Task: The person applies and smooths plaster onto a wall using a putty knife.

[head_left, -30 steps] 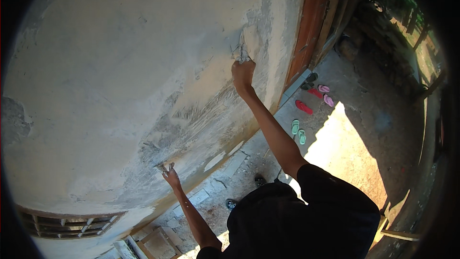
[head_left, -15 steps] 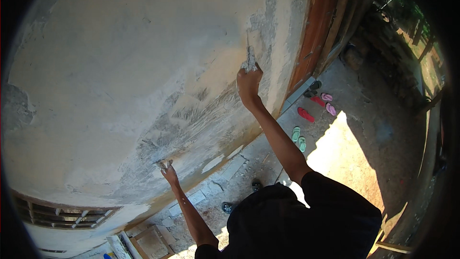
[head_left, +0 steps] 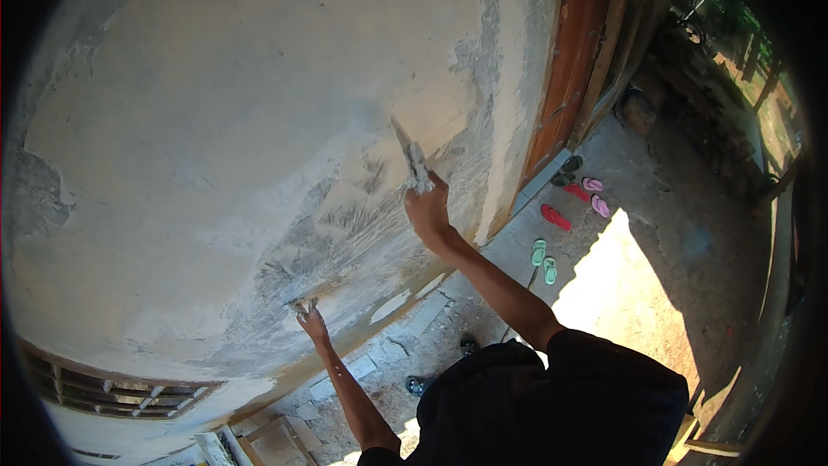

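Note:
My right hand (head_left: 428, 211) is closed round the plaster-caked handle of a putty knife (head_left: 410, 151). Its thin blade points up and to the left, edge-on to me, at the wall (head_left: 216, 121). Lower and to the left, my left hand (head_left: 311, 323) is held close to the wall with its fingers closed. A small greyish thing (head_left: 304, 304) shows at those fingertips, too small to make out. Around and between both hands, streaky grey patches (head_left: 345, 216) mark the cream-coloured wall surface.
A brown wooden door (head_left: 573, 43) stands right of the wall. Red sandals (head_left: 556, 217), green sandals (head_left: 539, 252) and pink sandals (head_left: 599, 204) lie on the ground nearby. At lower left are a barred window opening (head_left: 112, 388) and a wooden frame (head_left: 276, 444).
My right hand has moved down and to the left along the wall with the putty knife, whose blade now tilts further left. My left hand has barely shifted.

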The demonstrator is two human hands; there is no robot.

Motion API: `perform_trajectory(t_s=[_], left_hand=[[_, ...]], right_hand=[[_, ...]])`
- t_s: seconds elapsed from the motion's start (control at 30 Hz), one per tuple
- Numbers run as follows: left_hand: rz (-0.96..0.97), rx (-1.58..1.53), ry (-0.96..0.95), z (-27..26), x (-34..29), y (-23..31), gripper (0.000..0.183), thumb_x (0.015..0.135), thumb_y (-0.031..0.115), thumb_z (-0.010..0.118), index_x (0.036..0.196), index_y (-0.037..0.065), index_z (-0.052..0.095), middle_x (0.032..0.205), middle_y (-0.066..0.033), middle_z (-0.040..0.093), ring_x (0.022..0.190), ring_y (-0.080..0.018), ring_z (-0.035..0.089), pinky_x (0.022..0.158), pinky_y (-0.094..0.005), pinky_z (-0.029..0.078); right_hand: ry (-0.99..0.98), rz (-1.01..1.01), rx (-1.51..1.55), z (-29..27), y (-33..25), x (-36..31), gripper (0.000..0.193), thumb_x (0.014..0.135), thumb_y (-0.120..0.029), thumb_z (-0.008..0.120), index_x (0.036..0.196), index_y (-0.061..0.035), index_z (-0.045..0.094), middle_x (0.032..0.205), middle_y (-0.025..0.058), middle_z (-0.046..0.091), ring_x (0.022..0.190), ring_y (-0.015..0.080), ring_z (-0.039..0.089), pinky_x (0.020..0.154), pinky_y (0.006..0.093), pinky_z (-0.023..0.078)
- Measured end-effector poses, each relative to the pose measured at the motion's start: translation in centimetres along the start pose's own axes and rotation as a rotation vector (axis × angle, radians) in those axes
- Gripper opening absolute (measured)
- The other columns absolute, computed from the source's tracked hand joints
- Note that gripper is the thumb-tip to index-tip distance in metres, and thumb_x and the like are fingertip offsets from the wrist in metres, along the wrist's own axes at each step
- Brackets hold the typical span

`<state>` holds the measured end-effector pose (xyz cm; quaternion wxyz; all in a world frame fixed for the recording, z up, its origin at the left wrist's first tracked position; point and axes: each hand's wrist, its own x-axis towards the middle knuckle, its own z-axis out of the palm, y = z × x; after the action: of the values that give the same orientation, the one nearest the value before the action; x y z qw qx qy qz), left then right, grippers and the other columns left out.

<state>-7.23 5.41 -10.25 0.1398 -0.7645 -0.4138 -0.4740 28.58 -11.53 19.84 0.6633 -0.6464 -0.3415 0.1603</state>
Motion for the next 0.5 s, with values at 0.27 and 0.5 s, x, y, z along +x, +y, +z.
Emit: perform_trajectory(t_s=[0.27,0.5], left_hand=[[0.003,0.013,-0.102,1.3,-2.2,-5.6,0.049,0.077,0.009,0.048,0.118,0.001,0.021,0.074,-0.0057,0.052,0.044,-0.0046,0.03,0.037,-0.0168,0.025],[-1.166,-0.788,-0.254,0.8,3.8,9.7,0.041,0.078,0.011,0.045,0.115,0.0,0.032,0.084,-0.0137,0.051,0.074,-0.0144,0.046,0.063,-0.0265,0.039]], right_hand=[[0.279,-0.198,-0.062,2.7,-4.2,6.6,0.017,0.066,0.003,0.047,0.08,0.0131,0.044,0.065,0.0177,0.05,0.052,0.0247,0.049,0.049,0.0314,0.039],[-0.147,-0.143,-0.502,2.8,5.4,-3.1,0.029,0.066,-0.006,0.049,0.093,0.006,0.047,0.085,0.0193,0.049,0.083,0.0296,0.047,0.075,0.0341,0.037]])
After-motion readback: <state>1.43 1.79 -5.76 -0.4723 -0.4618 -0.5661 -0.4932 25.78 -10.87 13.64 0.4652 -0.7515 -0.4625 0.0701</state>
